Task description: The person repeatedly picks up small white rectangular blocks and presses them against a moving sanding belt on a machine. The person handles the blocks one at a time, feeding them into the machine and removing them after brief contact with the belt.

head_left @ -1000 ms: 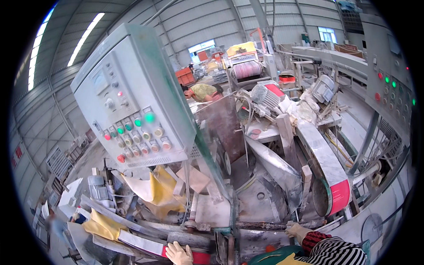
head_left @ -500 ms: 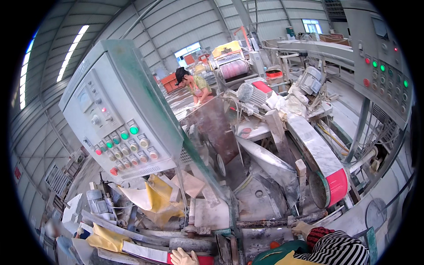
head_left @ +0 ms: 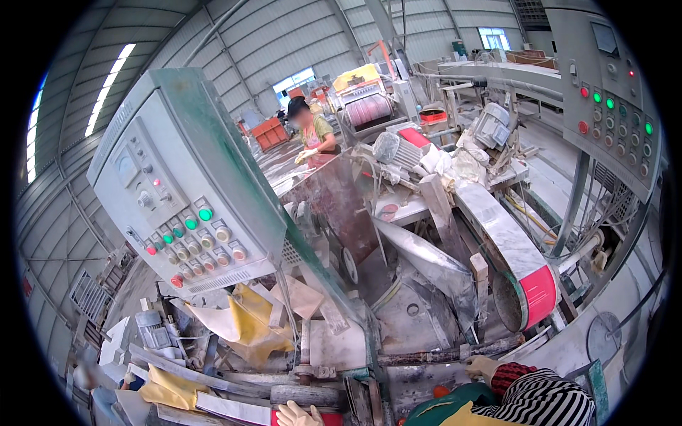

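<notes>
My left hand (head_left: 298, 414), in a cream glove, lies at the bottom edge with its fingers spread. It touches the red section of a grey-and-red belt (head_left: 238, 406), beside a dark roller (head_left: 307, 395). My right hand (head_left: 483, 366), gloved too, with a dark red cuff and a striped sleeve, reaches to the machine's frame by the end of a dirty dark bar (head_left: 433, 357). Its fingers are small and partly hidden, so their grip is unclear. A dusty metal plate (head_left: 419, 376) lies between the hands.
A grey control cabinet (head_left: 192, 213) with lit buttons stands left; another panel (head_left: 614, 106) hangs right. A large belt with a red end (head_left: 538, 295) juts toward me. Yellow cloth (head_left: 249, 316) drapes left. A gloved co-worker (head_left: 317, 138) stands beyond a brown board (head_left: 334, 206).
The view has shifted slightly, moving the scene a little leftward. The co-worker has straightened up and raised their hands. My hands stay in nearly the same places.
</notes>
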A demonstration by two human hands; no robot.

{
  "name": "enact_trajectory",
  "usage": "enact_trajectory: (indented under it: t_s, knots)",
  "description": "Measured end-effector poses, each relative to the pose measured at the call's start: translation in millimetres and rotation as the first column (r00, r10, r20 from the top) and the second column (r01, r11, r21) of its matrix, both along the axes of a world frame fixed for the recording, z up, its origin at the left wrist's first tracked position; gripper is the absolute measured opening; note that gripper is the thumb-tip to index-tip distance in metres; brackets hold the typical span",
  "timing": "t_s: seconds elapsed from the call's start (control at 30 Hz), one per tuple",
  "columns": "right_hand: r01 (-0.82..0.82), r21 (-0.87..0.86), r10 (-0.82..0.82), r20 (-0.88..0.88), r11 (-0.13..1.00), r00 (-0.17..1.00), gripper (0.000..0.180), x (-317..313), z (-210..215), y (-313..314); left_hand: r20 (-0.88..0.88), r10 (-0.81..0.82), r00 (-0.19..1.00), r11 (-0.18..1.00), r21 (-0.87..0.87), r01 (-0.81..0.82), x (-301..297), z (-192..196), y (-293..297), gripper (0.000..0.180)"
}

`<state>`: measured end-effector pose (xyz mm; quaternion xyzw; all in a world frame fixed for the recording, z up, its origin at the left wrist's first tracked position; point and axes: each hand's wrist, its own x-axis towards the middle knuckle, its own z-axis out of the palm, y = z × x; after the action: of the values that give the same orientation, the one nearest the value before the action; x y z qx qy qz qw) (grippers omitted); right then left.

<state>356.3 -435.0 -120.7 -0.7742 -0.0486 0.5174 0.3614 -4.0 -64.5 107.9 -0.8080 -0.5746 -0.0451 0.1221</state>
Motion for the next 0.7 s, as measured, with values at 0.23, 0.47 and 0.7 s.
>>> enact_trajectory:
  t_s: [0.23,0.47,0.7]
  knots:
    - [0.186,0.07,-0.174,-0.143,0.98,0.974,0.056,3,-45,-1,-0.014,0.01,1.0,0.999,-0.04,-0.011,3,0,-6,0.073]
    - [0.018,0.041,-0.02,0.065,0.999,0.998,0.05,-3,-46,-3,-0.03,-0.004,1.0,0.997,-0.071,0.002,7,8,-15,0.081]
    - [-0.181,0.019,0.175,0.178,0.983,0.968,0.049,-7,-27,-1,0.018,-0.027,0.999,0.997,-0.07,0.028,12,15,-26,0.085]
